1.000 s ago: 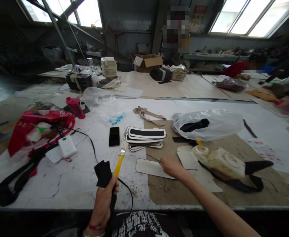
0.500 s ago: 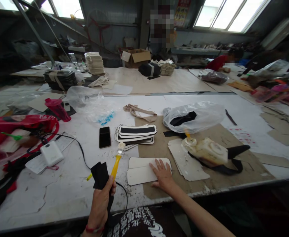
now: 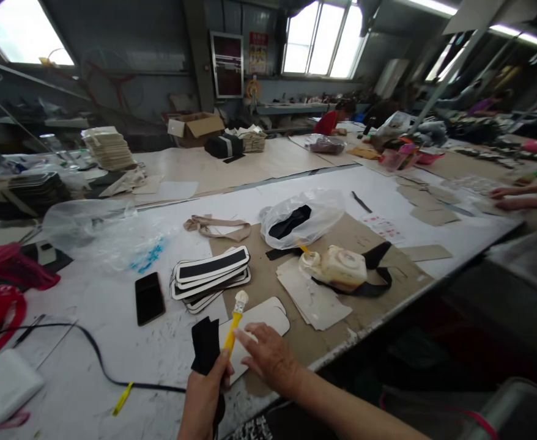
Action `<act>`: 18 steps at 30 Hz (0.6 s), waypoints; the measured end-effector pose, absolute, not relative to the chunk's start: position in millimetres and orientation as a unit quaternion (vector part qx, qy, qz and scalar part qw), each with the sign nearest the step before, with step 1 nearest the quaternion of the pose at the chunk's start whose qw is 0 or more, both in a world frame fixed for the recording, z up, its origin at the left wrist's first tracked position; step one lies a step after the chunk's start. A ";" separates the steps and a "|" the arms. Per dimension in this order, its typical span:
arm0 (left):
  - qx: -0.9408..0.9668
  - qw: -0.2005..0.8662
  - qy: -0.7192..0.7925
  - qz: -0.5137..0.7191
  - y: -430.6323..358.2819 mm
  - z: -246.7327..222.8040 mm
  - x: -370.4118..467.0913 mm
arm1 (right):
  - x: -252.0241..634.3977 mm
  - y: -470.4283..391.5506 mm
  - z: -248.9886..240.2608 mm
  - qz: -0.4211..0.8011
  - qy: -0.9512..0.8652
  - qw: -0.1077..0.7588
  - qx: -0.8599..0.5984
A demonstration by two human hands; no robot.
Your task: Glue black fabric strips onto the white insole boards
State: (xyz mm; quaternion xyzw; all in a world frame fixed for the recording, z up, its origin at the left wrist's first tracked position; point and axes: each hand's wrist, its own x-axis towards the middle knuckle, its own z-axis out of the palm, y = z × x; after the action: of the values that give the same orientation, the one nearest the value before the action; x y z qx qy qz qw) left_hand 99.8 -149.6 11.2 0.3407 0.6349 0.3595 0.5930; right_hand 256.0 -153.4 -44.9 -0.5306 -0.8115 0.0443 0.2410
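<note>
My left hand point(image 3: 208, 385) grips a glue brush point(image 3: 233, 330) by its yellow handle, bristles up, together with black fabric strips point(image 3: 205, 343). Just right of the handle, my right hand point(image 3: 272, 359) has its fingers extended and apart, the fingertips close to the brush; whether they touch it I cannot tell. Under both hands lie white rounded panels point(image 3: 274, 309), partly covered. Beyond the brush is a stack of similar panels with black strips point(image 3: 212, 269) on them. To the right sit a glue-stained plastic container point(image 3: 342, 267) and pale sheets point(image 3: 314, 299).
A phone point(image 3: 150, 298), a cable point(image 3: 98, 351) and a white power bank point(image 3: 6, 385) lie to the left. A clear plastic bag point(image 3: 321, 214) stands beyond the container. Another person's hands point(image 3: 509, 198) reach over the table at far right.
The view has swung to the right. My right hand has lifted off the white panels and come close to the brush. My left hand, still holding brush and strips, is now over the panels' left end.
</note>
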 end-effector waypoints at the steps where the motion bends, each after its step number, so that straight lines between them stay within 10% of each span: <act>1: 0.353 0.595 0.633 0.348 -148.1 12.8 107.0 | 251.6 -154.3 -38.2 0.014 -0.811 0.265 -0.521; 18: 0.322 0.556 0.678 0.358 -144.4 -25.0 101.0 | 437.1 -103.7 -12.4 -0.107 -0.700 0.272 -0.652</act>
State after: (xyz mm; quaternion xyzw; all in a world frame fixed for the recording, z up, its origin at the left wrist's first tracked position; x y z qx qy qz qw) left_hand 101.0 -144.4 -25.0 0.3219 0.6778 0.3578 0.5558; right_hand 437.1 -103.7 -12.4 -0.6519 -0.6999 -0.1067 0.2716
